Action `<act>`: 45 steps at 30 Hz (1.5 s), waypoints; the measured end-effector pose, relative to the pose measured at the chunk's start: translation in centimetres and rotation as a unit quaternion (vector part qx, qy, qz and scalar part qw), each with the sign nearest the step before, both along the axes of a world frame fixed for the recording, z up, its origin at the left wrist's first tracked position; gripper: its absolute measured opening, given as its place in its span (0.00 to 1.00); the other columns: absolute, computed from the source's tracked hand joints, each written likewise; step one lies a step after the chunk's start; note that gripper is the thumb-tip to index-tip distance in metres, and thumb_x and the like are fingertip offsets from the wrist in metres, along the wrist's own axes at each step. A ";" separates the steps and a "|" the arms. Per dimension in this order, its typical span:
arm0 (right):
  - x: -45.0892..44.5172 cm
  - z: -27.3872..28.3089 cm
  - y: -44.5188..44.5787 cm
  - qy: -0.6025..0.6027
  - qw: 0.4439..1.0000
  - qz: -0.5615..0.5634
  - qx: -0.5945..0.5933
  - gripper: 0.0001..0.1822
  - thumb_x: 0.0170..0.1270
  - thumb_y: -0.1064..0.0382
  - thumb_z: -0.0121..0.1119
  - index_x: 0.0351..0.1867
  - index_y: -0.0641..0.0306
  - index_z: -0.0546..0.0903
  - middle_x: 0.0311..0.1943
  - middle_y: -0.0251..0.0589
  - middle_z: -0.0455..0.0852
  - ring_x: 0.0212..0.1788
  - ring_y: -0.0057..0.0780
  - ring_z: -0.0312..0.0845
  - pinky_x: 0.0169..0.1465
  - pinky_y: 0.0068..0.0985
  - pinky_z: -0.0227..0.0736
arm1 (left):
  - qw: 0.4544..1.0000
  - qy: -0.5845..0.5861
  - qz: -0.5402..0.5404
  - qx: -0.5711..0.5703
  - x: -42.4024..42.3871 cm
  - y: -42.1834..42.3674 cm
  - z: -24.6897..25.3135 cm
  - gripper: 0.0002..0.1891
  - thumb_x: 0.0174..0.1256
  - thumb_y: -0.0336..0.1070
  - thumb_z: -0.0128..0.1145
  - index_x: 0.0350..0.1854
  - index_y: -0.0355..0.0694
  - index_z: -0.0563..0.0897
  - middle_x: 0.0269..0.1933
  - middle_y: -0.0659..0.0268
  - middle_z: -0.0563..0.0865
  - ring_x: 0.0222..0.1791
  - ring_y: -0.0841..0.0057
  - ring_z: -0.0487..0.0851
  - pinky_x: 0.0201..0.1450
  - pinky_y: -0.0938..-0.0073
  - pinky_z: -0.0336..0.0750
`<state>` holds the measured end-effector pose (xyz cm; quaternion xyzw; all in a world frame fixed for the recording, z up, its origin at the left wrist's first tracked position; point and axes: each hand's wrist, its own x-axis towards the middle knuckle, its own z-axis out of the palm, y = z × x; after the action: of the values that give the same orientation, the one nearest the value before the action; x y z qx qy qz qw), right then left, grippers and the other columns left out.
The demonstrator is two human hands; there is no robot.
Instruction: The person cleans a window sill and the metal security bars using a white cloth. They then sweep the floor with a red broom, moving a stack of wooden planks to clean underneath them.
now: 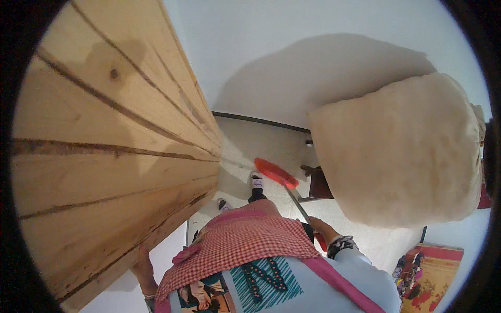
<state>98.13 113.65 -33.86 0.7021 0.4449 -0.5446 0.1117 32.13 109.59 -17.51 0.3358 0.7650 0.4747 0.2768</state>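
My right hand (323, 228) is closed around the handle (298, 204) of a broom, beside the right side of my apron. The red broom head (276, 173) rests on the pale floor, in front of my slippered foot. At the lower left, my left hand (143, 260) touches the near edge of a tall wooden plank panel (117, 129). Its fingers are hard to make out against the wood, so whether they grip the edge does not show.
A bulky beige cushion or covered bundle (399, 152) sits at the right on dark furniture (321, 184). A white wall (266, 51) with a dark baseboard (262, 121) stands ahead. A patterned box or board (434, 274) and small mixed items (409, 270) are at the lower right.
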 end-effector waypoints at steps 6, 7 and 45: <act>-2.0 13.0 1.9 0.045 0.985 -0.125 -0.113 0.16 0.60 0.72 0.53 0.49 0.63 0.67 0.20 0.41 0.75 0.16 0.31 0.73 0.18 0.31 0.70 | 0.994 0.084 -0.023 -0.066 -0.6 -1.1 1.0 0.24 0.63 0.25 0.60 0.61 0.30 0.69 0.60 0.58 0.75 0.58 0.71 0.74 0.64 0.66 0.66; -2.3 13.4 2.4 0.031 0.989 -0.106 -0.093 0.20 0.59 0.72 0.54 0.54 0.61 0.67 0.21 0.41 0.76 0.16 0.31 0.74 0.19 0.31 0.71 | 0.991 0.090 -0.027 -0.096 -1.0 -1.3 1.1 0.24 0.63 0.24 0.60 0.60 0.30 0.69 0.60 0.59 0.75 0.58 0.71 0.74 0.64 0.67 0.66; -2.3 13.4 -15.4 -0.108 0.993 -0.013 0.049 0.31 0.58 0.66 0.52 0.66 0.54 0.63 0.30 0.50 0.84 0.21 0.33 0.81 0.23 0.32 0.77 | 0.991 0.005 -0.101 0.083 2.9 -0.5 6.6 0.16 0.62 0.28 0.62 0.51 0.26 0.79 0.53 0.63 0.81 0.51 0.79 0.77 0.57 0.75 0.71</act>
<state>95.79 98.28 -20.50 0.7673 0.4469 -0.4446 0.1179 35.03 109.11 -10.93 0.4359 0.6865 0.5043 0.2904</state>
